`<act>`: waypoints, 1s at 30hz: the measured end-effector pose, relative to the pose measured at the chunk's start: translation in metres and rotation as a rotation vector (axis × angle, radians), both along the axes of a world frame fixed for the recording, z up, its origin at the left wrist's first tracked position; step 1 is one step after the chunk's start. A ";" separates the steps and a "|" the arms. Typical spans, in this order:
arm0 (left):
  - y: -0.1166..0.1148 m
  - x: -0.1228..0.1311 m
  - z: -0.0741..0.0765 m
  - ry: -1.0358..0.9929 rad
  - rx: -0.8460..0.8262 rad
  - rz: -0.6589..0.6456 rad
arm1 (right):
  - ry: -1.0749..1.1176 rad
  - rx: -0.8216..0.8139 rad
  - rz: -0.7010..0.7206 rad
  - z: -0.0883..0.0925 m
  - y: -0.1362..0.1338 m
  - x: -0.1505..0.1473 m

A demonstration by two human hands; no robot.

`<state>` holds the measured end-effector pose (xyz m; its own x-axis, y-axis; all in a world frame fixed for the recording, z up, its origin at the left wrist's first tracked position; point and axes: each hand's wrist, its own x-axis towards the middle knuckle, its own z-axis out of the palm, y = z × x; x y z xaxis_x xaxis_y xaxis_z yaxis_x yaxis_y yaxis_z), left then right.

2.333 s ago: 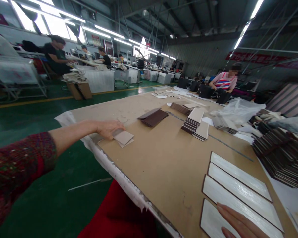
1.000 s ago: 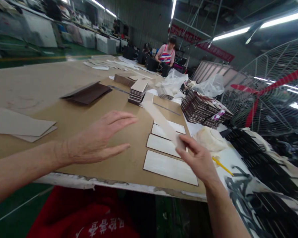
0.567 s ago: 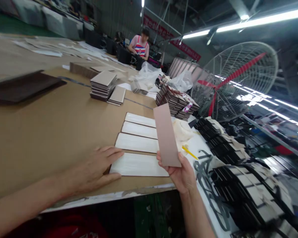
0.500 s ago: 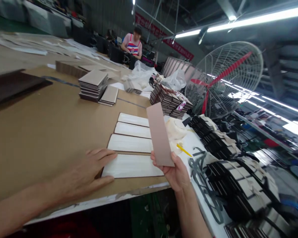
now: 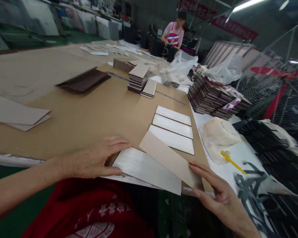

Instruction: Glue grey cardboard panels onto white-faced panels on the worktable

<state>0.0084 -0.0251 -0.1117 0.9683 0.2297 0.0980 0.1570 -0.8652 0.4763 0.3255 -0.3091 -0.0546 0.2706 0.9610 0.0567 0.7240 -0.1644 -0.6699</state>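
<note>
My right hand (image 5: pixel 216 191) pinches one end of a thin beige rectangular board (image 5: pixel 172 157) between thumb and fingers. That board slants over a white-faced board (image 5: pixel 149 168), covering part of its far edge. My left hand (image 5: pixel 101 157) grips the left end of the white-faced board, fingers at the far corner and thumb at the near one. The right end of this board juts past the table's front edge. Just beyond, three more white-faced boards with dark edges lie in a row, the nearest (image 5: pixel 172 138) partly under the beige board.
Stacked small boards (image 5: pixel 139 77) and dark brown sheets (image 5: pixel 83 80) lie farther back. At right are a cream cloth (image 5: pixel 218 135), a yellow tool (image 5: pixel 233 162), grey strips and bundled dark boards (image 5: pixel 211 94). A fan (image 5: pixel 283 79) stands at far right; a person (image 5: pixel 173 34) sits behind.
My right hand has lowered the beige board from upright to slanting over the nearest white-faced board. That white-faced board has turned and now overhangs the table edge. The camera view has swung left.
</note>
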 end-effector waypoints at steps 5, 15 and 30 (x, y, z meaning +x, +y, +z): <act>0.000 -0.012 -0.002 -0.002 0.035 0.091 | -0.231 0.045 0.062 0.001 0.018 -0.015; 0.003 -0.019 -0.009 -0.072 0.007 0.116 | -0.318 -0.002 0.194 -0.009 0.041 -0.018; 0.003 -0.023 -0.004 -0.047 -0.063 0.171 | -0.440 0.042 0.338 -0.025 0.067 -0.011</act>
